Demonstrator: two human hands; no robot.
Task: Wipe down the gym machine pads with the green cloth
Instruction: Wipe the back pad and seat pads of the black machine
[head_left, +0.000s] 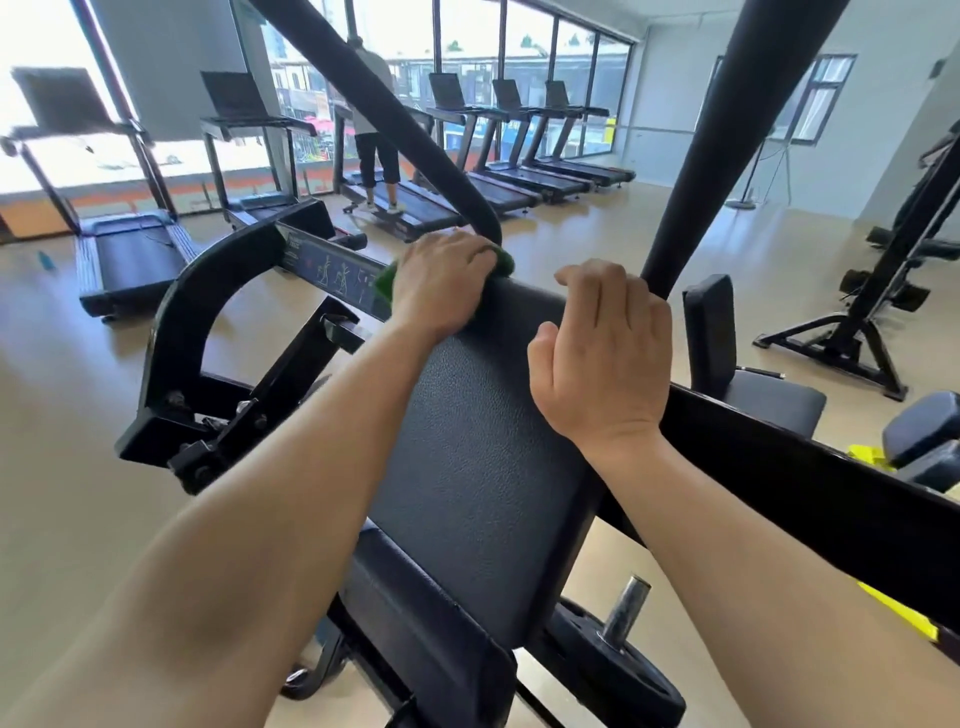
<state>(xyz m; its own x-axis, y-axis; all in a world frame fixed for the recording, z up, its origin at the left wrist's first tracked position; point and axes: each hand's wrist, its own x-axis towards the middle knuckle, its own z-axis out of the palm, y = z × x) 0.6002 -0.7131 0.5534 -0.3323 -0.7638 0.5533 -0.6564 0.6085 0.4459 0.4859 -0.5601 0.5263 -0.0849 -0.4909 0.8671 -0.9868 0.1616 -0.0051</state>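
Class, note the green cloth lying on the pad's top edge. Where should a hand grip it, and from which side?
Grip the green cloth at its middle, coming from above and the front, as the left hand does. It lies over the top edge of the pad, so curled fingers pin it there.

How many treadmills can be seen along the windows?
6 black treadmills: far left, next to it, one under a walking person, three at right. The machine's black bars may hide others.

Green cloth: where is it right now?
Head view, left of centre: the green cloth is under the left hand on the top left corner of the black pad, below the curved bar.
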